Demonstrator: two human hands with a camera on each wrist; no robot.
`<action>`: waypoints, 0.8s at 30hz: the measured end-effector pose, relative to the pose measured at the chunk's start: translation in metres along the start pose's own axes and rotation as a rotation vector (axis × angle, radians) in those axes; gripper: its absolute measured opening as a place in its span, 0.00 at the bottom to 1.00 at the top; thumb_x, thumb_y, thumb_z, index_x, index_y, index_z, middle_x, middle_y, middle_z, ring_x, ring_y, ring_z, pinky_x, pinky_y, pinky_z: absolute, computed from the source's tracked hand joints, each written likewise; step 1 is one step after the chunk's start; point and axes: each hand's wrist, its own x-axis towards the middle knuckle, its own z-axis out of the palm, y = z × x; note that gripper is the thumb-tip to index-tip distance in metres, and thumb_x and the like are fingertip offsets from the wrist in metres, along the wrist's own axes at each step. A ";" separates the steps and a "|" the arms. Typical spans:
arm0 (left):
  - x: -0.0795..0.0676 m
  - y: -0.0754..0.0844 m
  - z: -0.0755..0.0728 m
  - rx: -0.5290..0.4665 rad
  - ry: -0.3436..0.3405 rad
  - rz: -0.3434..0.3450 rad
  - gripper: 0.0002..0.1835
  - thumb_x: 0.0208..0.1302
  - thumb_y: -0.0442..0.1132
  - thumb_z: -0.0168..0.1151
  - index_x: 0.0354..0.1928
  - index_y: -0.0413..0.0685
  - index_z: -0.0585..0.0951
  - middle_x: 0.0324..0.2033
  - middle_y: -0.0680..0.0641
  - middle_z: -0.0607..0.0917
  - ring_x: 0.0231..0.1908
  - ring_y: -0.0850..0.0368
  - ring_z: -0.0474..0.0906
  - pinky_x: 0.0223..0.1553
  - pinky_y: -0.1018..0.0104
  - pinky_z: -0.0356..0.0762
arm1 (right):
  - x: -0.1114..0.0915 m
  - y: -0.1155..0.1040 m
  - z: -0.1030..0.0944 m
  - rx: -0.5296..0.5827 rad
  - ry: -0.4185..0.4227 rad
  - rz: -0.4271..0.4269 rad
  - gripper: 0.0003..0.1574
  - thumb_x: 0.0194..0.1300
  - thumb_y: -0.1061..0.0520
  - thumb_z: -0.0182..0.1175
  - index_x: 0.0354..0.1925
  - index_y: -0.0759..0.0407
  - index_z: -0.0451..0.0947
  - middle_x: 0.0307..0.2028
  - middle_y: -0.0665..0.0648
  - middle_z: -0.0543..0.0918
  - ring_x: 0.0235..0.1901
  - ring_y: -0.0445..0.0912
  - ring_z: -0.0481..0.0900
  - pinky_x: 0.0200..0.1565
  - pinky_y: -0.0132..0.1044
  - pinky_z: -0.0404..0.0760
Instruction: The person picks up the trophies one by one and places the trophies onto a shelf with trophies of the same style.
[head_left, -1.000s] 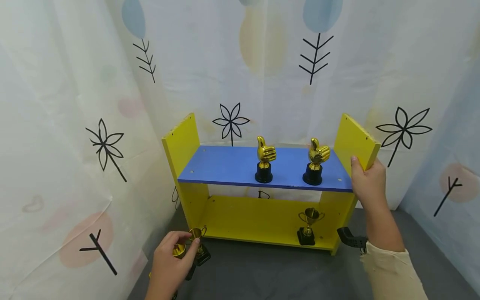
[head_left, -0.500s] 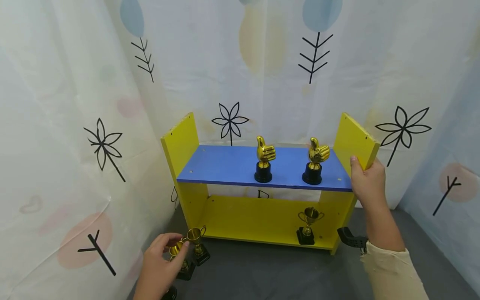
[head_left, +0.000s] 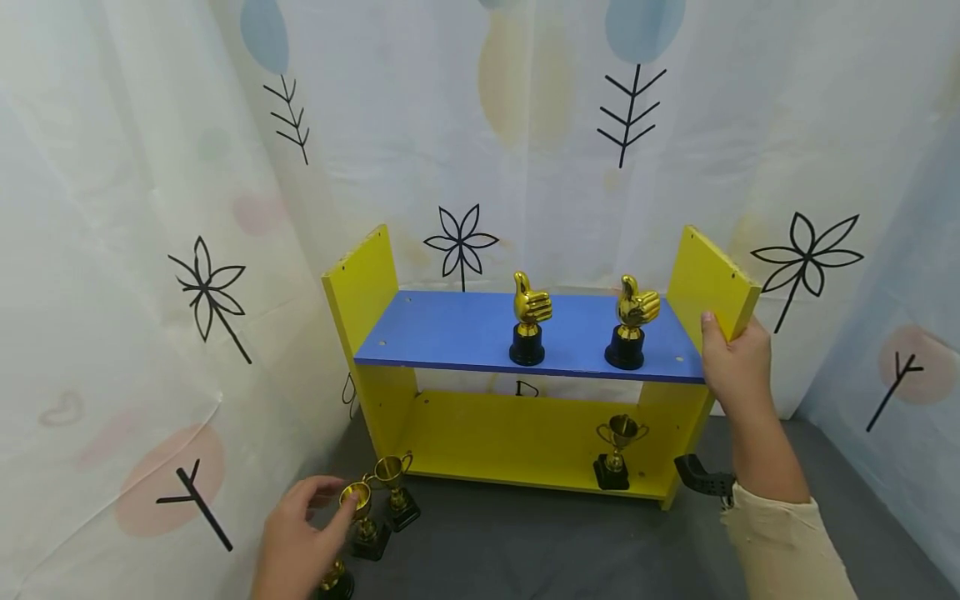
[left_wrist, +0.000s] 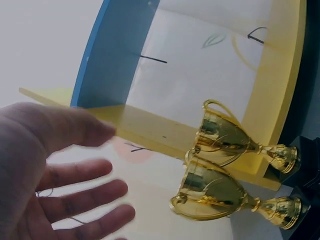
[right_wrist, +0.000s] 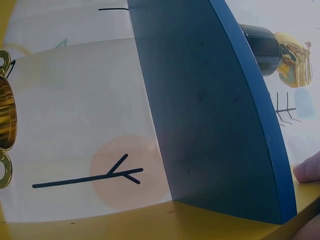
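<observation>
My left hand [head_left: 300, 533] hovers at the front left with fingers spread and relaxed, beside two gold trophy cups on black bases. The nearer trophy cup [head_left: 367, 533] partly overlaps the thumb in the head view; the other trophy cup [head_left: 401, 502] stands just behind it. In the left wrist view, a gap separates the fingers [left_wrist: 95, 200] from the nearer cup [left_wrist: 210, 192]. Below the hand, a black base [head_left: 339, 586] with gold above it is mostly hidden. My right hand [head_left: 738, 367] grips the yellow right side panel [head_left: 712, 279] of a small shelf, thumb on its inner face.
Two gold thumbs-up trophies, one left [head_left: 527, 333] and one right [head_left: 627, 333], stand on the blue board [head_left: 450, 329]. Another trophy cup [head_left: 615, 458] is on the yellow lower board [head_left: 495, 433], right side. Patterned white curtains [head_left: 420, 125] surround the grey surface [head_left: 525, 542].
My left hand has drawn back left and down, away from the trophy cups, uncovering the nearer one and part of the base below. The right hand stays on the panel.
</observation>
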 end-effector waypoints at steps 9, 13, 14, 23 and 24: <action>0.002 -0.015 -0.013 0.023 -0.044 -0.020 0.17 0.69 0.45 0.73 0.51 0.41 0.87 0.50 0.41 0.89 0.49 0.43 0.86 0.55 0.41 0.84 | 0.001 0.001 0.000 0.007 0.000 -0.003 0.37 0.86 0.41 0.43 0.81 0.59 0.58 0.76 0.65 0.70 0.67 0.62 0.75 0.69 0.66 0.75; 0.002 -0.022 -0.017 0.043 -0.057 -0.029 0.17 0.68 0.45 0.74 0.51 0.40 0.87 0.48 0.41 0.89 0.47 0.44 0.86 0.54 0.42 0.85 | 0.002 0.001 0.000 0.012 -0.002 0.001 0.38 0.86 0.41 0.43 0.81 0.58 0.58 0.77 0.64 0.69 0.67 0.61 0.74 0.70 0.66 0.74; 0.002 -0.023 -0.018 0.049 -0.062 -0.037 0.17 0.68 0.45 0.73 0.51 0.40 0.86 0.48 0.40 0.89 0.47 0.44 0.86 0.54 0.42 0.85 | 0.002 0.002 0.000 0.014 -0.003 0.002 0.38 0.86 0.42 0.44 0.81 0.59 0.58 0.78 0.64 0.69 0.68 0.61 0.73 0.70 0.66 0.74; 0.004 -0.033 -0.025 0.103 -0.187 -0.100 0.26 0.66 0.54 0.74 0.51 0.36 0.84 0.47 0.38 0.87 0.43 0.40 0.86 0.47 0.45 0.87 | -0.001 0.001 0.001 0.015 0.011 -0.020 0.37 0.85 0.41 0.44 0.81 0.58 0.59 0.76 0.64 0.72 0.67 0.60 0.74 0.70 0.65 0.75; 0.004 -0.034 -0.024 0.109 -0.203 -0.109 0.28 0.66 0.55 0.74 0.51 0.35 0.84 0.47 0.37 0.87 0.43 0.40 0.86 0.46 0.45 0.87 | -0.001 0.001 0.001 0.015 0.013 -0.022 0.37 0.85 0.41 0.44 0.81 0.58 0.60 0.76 0.64 0.72 0.66 0.59 0.74 0.70 0.65 0.75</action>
